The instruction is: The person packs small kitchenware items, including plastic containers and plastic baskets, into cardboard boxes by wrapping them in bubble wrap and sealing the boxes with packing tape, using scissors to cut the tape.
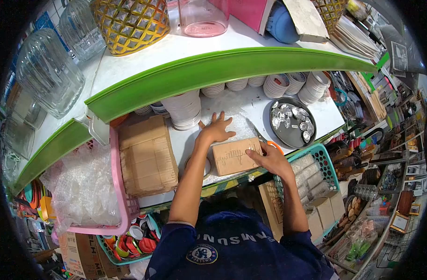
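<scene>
My left hand lies with its fingers spread on clear plastic wrap on the white shelf, bearing nothing. Just below and right of it is a small brown cardboard box with handwriting on top. My right hand grips that box at its right end, thumb on the top face. Behind the box, scissors with orange handles lie partly hidden by my right hand. A roll of tape sits left of the box, partly covered by my left forearm.
Flattened cardboard is stacked at left, beside a pink basket of bubble wrap. White cups stand behind. A dark round tray holds foil pieces at right. A green shelf edge overhangs; a teal basket stands below right.
</scene>
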A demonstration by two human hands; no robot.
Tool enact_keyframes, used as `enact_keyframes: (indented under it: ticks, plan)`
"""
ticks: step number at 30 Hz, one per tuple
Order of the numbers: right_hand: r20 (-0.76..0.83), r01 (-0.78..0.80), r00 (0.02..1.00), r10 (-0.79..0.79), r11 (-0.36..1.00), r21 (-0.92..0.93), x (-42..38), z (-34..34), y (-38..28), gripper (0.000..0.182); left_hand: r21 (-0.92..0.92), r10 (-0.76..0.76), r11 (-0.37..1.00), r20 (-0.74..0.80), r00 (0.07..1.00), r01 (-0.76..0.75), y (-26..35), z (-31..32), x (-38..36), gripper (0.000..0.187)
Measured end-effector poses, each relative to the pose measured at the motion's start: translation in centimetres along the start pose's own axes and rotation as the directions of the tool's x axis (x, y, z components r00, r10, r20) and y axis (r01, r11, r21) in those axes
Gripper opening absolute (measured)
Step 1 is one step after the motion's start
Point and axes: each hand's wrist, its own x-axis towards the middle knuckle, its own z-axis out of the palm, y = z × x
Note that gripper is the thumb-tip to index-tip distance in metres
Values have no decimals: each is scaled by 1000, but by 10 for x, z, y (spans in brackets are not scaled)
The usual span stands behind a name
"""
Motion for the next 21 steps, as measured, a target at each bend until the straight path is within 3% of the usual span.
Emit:
enact_keyframes:
  ticks: [2,3,5,6,8,11,13,14,16,18,19,21]
  plan:
    - [-75,70,994,-74,996,-53,-2,0,1,68,-166,-4,986,-131,991,-18,1,2,-2,74]
    - [-70,56,996,-61,996,-68,-8,-3,0,68,-185,2,982,-125,992,-25,4,10,-2,74]
    - [-92,58,994,-63,997,-55,-11,-3,-5,65,-174,45,978,-350,936,-112,2,17,-5,64]
    - [-91,59,994,-63,997,-53,-12,-1,-5,65,-173,43,979,-349,936,-110,3,17,-13,64]
    - [-116,23,993,-34,995,-94,-11,0,-5,66,-423,101,849,-458,883,-316,13,6,-41,58]
    - [-186,43,980,-72,987,-158,-6,4,4,69,-345,203,841,-513,834,-417,35,6,-83,58]
    - [-193,77,975,-109,984,-163,-5,3,5,74,-97,366,886,-454,812,-454,52,16,-109,66]
    - [-183,67,979,-93,988,-142,-6,2,0,72,-98,365,887,-451,815,-451,54,27,-113,66]
    - [-172,63,982,-83,991,-120,-7,-8,-14,70,151,440,891,-519,732,-428,54,40,-115,74]
    - [20,89,996,-87,985,-146,-3,-25,-28,64,125,435,893,-484,759,-432,53,37,-114,76]
    - [19,93,996,-91,985,-144,5,-28,-28,64,94,430,895,-449,784,-437,52,36,-113,79]
    - [-244,410,878,-412,910,-62,31,-31,-21,57,130,439,890,-498,748,-436,49,45,-109,79]
